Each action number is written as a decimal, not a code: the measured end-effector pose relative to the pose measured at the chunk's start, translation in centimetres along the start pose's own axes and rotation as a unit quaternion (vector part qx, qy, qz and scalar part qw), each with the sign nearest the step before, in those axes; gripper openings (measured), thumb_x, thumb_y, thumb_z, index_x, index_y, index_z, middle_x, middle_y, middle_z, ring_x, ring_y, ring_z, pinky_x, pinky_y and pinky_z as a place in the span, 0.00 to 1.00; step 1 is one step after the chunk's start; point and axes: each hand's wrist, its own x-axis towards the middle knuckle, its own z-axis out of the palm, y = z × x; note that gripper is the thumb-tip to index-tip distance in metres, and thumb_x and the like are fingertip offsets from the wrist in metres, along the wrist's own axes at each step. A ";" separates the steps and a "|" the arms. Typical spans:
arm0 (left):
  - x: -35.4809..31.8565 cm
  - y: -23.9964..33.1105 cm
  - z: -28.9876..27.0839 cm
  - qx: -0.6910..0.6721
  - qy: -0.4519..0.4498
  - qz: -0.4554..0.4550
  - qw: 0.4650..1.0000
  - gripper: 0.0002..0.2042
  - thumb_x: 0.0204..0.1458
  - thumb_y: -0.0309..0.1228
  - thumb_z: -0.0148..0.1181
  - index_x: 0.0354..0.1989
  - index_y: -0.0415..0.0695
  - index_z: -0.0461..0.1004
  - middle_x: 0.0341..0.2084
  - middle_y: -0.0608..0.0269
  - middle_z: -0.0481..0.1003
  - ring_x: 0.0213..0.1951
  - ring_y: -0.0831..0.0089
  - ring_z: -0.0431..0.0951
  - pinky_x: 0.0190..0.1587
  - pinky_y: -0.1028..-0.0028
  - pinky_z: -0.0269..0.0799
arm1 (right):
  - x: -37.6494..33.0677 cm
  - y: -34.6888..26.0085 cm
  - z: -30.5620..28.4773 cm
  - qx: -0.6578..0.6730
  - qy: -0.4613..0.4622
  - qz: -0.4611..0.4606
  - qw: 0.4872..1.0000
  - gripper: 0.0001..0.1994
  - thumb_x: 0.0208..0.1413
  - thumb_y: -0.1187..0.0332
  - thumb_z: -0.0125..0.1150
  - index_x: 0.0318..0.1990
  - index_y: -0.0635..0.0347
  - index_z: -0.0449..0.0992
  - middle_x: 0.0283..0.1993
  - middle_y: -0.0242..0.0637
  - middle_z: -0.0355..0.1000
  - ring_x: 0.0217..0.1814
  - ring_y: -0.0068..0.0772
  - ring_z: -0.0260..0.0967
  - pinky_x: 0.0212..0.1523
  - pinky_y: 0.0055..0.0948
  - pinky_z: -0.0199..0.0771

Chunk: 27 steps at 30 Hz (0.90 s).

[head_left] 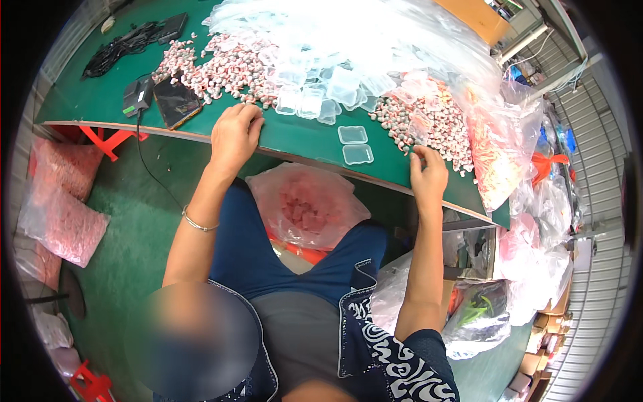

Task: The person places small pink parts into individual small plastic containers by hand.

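My left hand (236, 132) rests at the near edge of the left heap of small pink-and-grey pieces (231, 74). Its fingers are curled toward the thumb, and anything between them is hidden. Beside the right heap of similar pieces (435, 124) is my right hand (429, 175), with thumb and fingers bent together at the heap's near side; what they pinch, if anything, is too small to make out. Between the hands, an open clear plastic box (358, 154) lies flat on the green table (301, 137), both halves showing no contents. More clear boxes (309, 102) are piled behind it.
A black phone-like device (175, 100), a cabled adapter (137, 95) and a bundle of black cable (120, 50) lie at the table's left. A bag of pink-orange pieces (495, 151) stands at its right end. Below the table, a plastic bag of pink pieces (305, 204) sits before my knees.
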 end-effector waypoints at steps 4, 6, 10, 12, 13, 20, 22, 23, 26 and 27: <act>-0.1 0.9 0.5 -0.074 0.019 -0.077 0.994 0.06 0.48 0.23 0.65 0.35 0.42 0.76 0.31 0.60 0.77 0.34 0.59 0.79 0.37 0.63 0.73 | 0.7 -0.1 1.7 -0.108 0.035 -0.083 0.990 0.07 0.50 0.68 0.67 0.38 0.54 0.80 0.35 0.36 0.77 0.38 0.39 0.74 0.40 0.40 0.68; -0.4 1.3 0.4 -0.093 0.024 -0.074 0.993 0.06 0.48 0.23 0.64 0.35 0.42 0.76 0.31 0.59 0.77 0.32 0.60 0.79 0.36 0.64 0.74 | 1.0 -0.1 2.4 -0.127 0.037 -0.081 0.988 0.06 0.50 0.66 0.67 0.36 0.52 0.80 0.35 0.34 0.76 0.40 0.38 0.73 0.41 0.41 0.65; -1.3 3.4 0.4 -0.198 0.039 -0.050 0.978 0.06 0.49 0.20 0.63 0.35 0.40 0.77 0.31 0.56 0.77 0.30 0.62 0.79 0.33 0.68 0.75 | 1.4 -1.1 2.7 -0.173 0.032 -0.106 0.979 0.06 0.48 0.68 0.67 0.35 0.52 0.79 0.35 0.32 0.73 0.42 0.39 0.72 0.43 0.42 0.63; -1.6 5.5 1.0 -0.255 0.010 -0.023 0.967 0.05 0.49 0.20 0.62 0.34 0.40 0.77 0.30 0.56 0.76 0.30 0.62 0.79 0.31 0.69 0.74 | 1.5 -1.1 2.6 -0.174 0.045 -0.122 0.976 0.06 0.48 0.68 0.67 0.34 0.51 0.78 0.35 0.31 0.73 0.42 0.39 0.71 0.43 0.42 0.62; -1.6 6.7 1.2 -0.272 -0.009 -0.018 0.962 0.05 0.48 0.20 0.62 0.34 0.40 0.77 0.30 0.56 0.76 0.31 0.61 0.78 0.32 0.68 0.74 | 1.6 -0.7 2.6 -0.167 0.046 -0.146 0.974 0.06 0.47 0.69 0.67 0.34 0.51 0.78 0.36 0.32 0.73 0.42 0.39 0.71 0.43 0.42 0.62; -1.0 10.9 5.5 -0.298 -0.086 0.041 0.950 0.04 0.49 0.21 0.63 0.34 0.40 0.77 0.28 0.58 0.74 0.29 0.65 0.78 0.31 0.70 0.73 | 1.7 -0.2 2.9 -0.118 0.000 -0.181 0.976 0.07 0.47 0.71 0.66 0.35 0.53 0.77 0.37 0.35 0.74 0.41 0.39 0.72 0.44 0.41 0.62; -0.8 11.1 6.3 -0.294 -0.079 0.058 0.951 0.05 0.47 0.21 0.63 0.33 0.41 0.77 0.27 0.57 0.74 0.29 0.61 0.77 0.32 0.67 0.73 | 1.6 -0.6 2.8 -0.099 -0.002 -0.178 0.979 0.06 0.48 0.72 0.66 0.35 0.54 0.77 0.37 0.35 0.74 0.41 0.40 0.72 0.43 0.41 0.63; -0.7 11.1 6.7 -0.283 -0.071 0.070 0.954 0.05 0.46 0.21 0.63 0.33 0.41 0.77 0.27 0.57 0.74 0.29 0.59 0.77 0.33 0.65 0.73 | 1.4 -0.7 2.8 -0.080 -0.003 -0.172 0.982 0.06 0.48 0.72 0.65 0.35 0.55 0.76 0.36 0.35 0.74 0.41 0.40 0.72 0.43 0.42 0.64; -0.5 11.4 6.9 -0.276 -0.070 0.080 0.955 0.05 0.46 0.22 0.63 0.32 0.41 0.77 0.27 0.57 0.74 0.30 0.56 0.77 0.34 0.63 0.73 | 1.4 -0.1 2.2 -0.063 -0.037 -0.138 0.988 0.07 0.49 0.73 0.66 0.36 0.56 0.76 0.34 0.36 0.74 0.42 0.43 0.72 0.43 0.42 0.65; -0.4 11.5 6.9 -0.278 -0.076 0.077 0.954 0.05 0.46 0.22 0.63 0.32 0.41 0.77 0.27 0.57 0.74 0.31 0.56 0.77 0.35 0.62 0.73 | 1.3 -0.1 1.9 -0.064 -0.038 -0.137 0.988 0.07 0.49 0.73 0.66 0.36 0.56 0.76 0.34 0.36 0.74 0.42 0.43 0.72 0.43 0.42 0.65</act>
